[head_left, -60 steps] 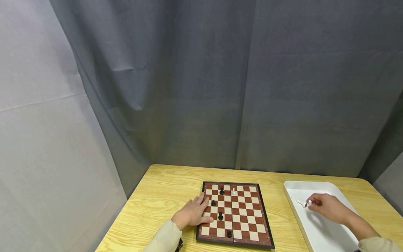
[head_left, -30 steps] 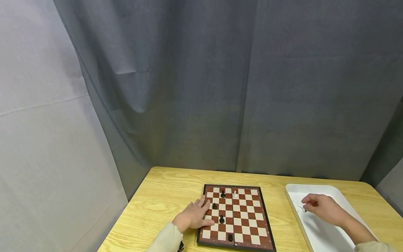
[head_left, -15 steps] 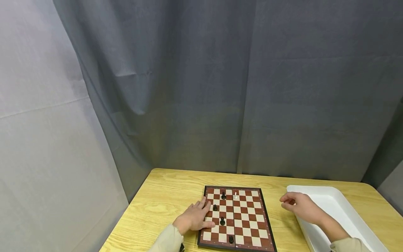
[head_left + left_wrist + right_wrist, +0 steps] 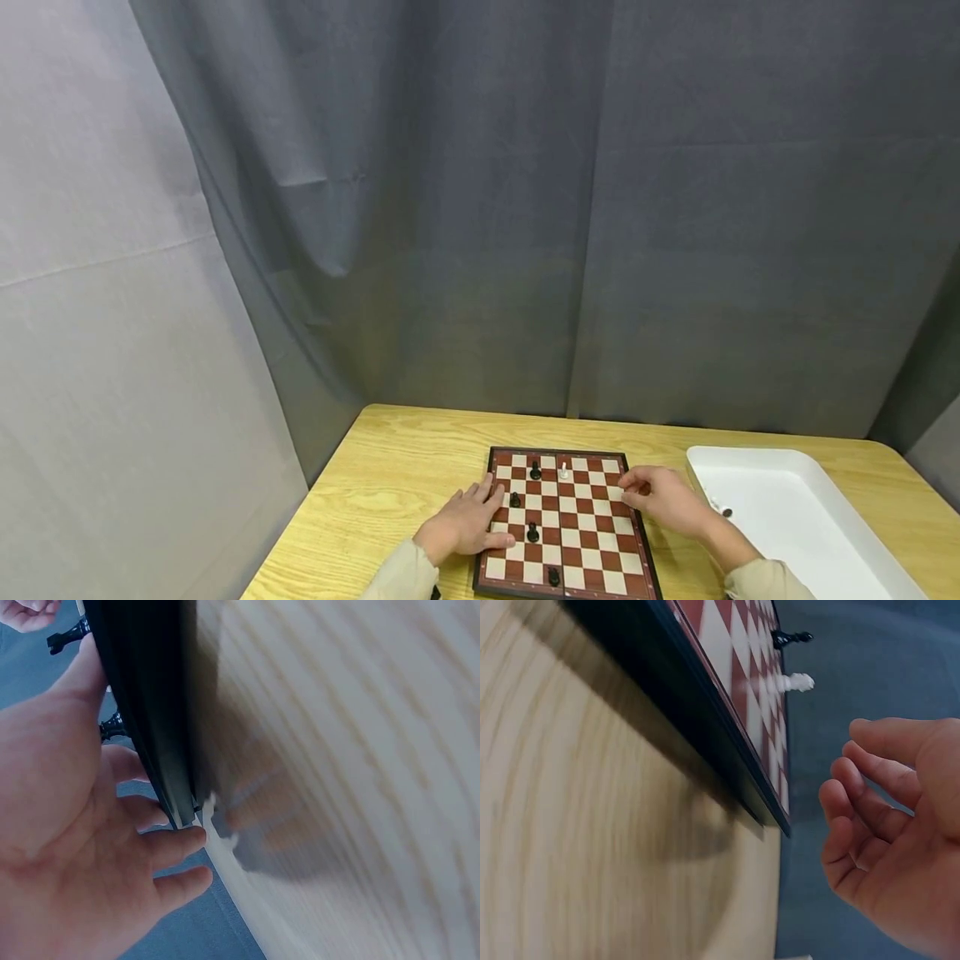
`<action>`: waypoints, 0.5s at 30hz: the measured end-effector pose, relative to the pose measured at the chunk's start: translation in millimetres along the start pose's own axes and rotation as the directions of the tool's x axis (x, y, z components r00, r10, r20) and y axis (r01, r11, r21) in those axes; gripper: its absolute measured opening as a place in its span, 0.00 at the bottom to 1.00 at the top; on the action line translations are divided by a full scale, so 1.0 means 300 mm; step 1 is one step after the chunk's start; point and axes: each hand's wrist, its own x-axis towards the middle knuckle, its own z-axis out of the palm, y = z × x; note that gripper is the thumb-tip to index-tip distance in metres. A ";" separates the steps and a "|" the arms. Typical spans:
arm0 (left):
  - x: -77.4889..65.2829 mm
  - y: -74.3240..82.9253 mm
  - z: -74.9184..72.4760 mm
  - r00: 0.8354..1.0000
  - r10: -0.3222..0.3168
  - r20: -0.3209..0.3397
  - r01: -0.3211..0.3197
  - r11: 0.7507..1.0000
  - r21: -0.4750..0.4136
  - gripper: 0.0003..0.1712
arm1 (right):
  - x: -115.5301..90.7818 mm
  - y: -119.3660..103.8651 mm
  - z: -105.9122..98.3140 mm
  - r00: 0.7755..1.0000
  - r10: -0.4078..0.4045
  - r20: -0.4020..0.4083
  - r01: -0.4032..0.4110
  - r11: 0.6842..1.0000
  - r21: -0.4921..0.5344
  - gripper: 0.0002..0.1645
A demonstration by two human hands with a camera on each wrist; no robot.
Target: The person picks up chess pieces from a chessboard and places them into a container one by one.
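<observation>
A brown-and-cream chessboard [image 4: 600, 533] with a dark rim lies on the table. Several black chess pieces [image 4: 532, 533] stand on its left half; one white chess piece [image 4: 563, 472] stands near the far edge, close to the fold. My left hand [image 4: 462, 521] rests on the board's left edge, fingers spread; the left wrist view shows the fingers [image 4: 180, 847] along the black rim. My right hand [image 4: 663, 497] hovers at the board's right edge. In the right wrist view its fingers [image 4: 847, 795] are loosely bent, thumb and index finger apart, with nothing between them.
A white tray [image 4: 787, 517] stands right of the board. Small white and dark pieces [image 4: 726, 512] lie by its left wall, partly hidden by my right forearm. Grey curtains [image 4: 480, 250] hang behind the wooden table [image 4: 390, 483].
My right hand held a white piece over the tray, lowered it there, then came away leftward to the board without it. The left hand stays on the board.
</observation>
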 end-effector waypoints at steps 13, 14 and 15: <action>0.005 0.006 0.000 1.000 0.004 -0.002 -0.004 1.000 0.019 0.49 | 0.095 -0.004 0.151 0.990 0.101 -0.097 -0.098 0.995 0.036 0.10; 0.004 0.008 0.000 1.000 0.005 0.000 -0.005 1.000 0.017 0.49 | 0.102 -0.004 0.160 0.987 0.115 -0.109 -0.112 0.993 0.031 0.10; 0.003 0.009 -0.001 1.000 0.007 -0.001 -0.007 1.000 0.019 0.49 | 0.108 -0.005 0.167 0.985 0.124 -0.120 -0.122 0.992 0.022 0.10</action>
